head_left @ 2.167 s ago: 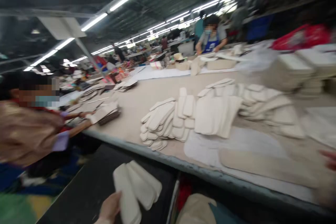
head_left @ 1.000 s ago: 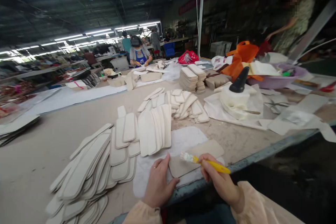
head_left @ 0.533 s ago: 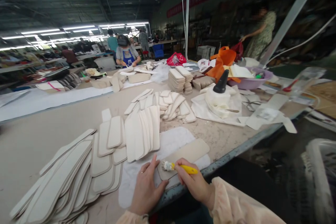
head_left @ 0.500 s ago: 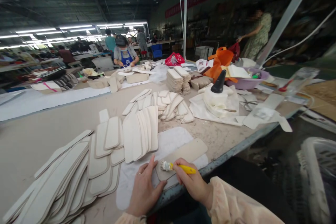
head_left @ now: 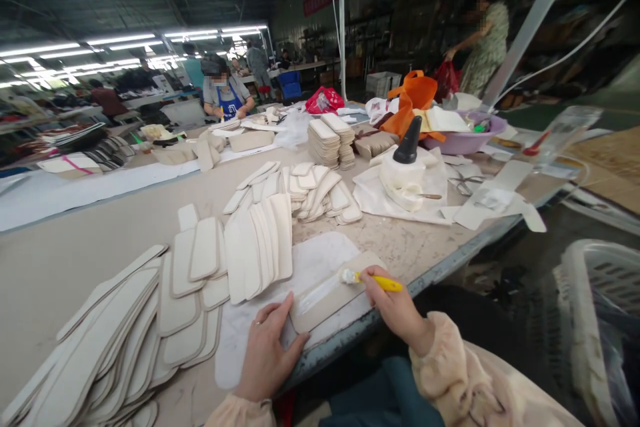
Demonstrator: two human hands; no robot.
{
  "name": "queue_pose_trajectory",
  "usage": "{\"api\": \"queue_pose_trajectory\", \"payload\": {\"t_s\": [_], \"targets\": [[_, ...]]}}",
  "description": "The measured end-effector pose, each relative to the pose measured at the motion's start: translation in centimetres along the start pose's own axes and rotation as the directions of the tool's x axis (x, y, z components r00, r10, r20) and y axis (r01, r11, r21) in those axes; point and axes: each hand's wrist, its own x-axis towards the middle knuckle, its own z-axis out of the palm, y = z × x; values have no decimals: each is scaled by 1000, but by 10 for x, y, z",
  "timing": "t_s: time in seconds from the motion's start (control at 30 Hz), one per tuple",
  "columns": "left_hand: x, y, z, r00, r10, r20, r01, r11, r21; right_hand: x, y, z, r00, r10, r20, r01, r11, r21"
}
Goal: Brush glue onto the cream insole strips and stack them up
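My right hand (head_left: 390,297) grips a brush (head_left: 377,280) by its yellow handle. The white-coated bristles rest on a long beige panel (head_left: 325,303), and a wet white streak runs along the panel behind them. At the panel's near left end my left hand (head_left: 270,347) lies with thumb and fingers apart, its fingertips at the panel's edge. Beneath the panel is a white sheet (head_left: 330,247). Fanned stacks of similar pale panels (head_left: 257,250) stand just beyond and to the left of my left hand.
A white container with a black cone top (head_left: 407,167) stands at the right, near scissors (head_left: 467,181) and a purple basin (head_left: 467,133). More piled panels (head_left: 105,333) cover the left front. A plastic basket (head_left: 590,320) is beside the table's edge. A co-worker (head_left: 227,93) sits across the table.
The brush in my right hand has slid right and away along the panel, leaving a white streak. My left hand stays at the near end. The view has shifted slightly.
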Motion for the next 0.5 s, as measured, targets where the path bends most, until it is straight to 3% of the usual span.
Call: {"api": "queue_pose_trajectory", "payload": {"t_s": [0.17, 0.3, 0.43, 0.5], "targets": [[-1, -1, 1, 998, 61, 10, -61, 997, 37, 10, 10, -30, 990, 35, -134, -49, 994, -101], [-2, 0, 1, 1000, -10, 18, 10, 1000, 12, 16, 14, -45, 979, 29, -199, -63, 985, -163], [-1, 4, 0, 996, -90, 27, 91, 995, -39, 13, 10, -47, 972, -32, -234, -21, 975, -221], [0, 7, -1, 993, -114, 38, 116, 991, -65, 6, 4, -39, 977, -52, -205, 18, 987, -162]]}}
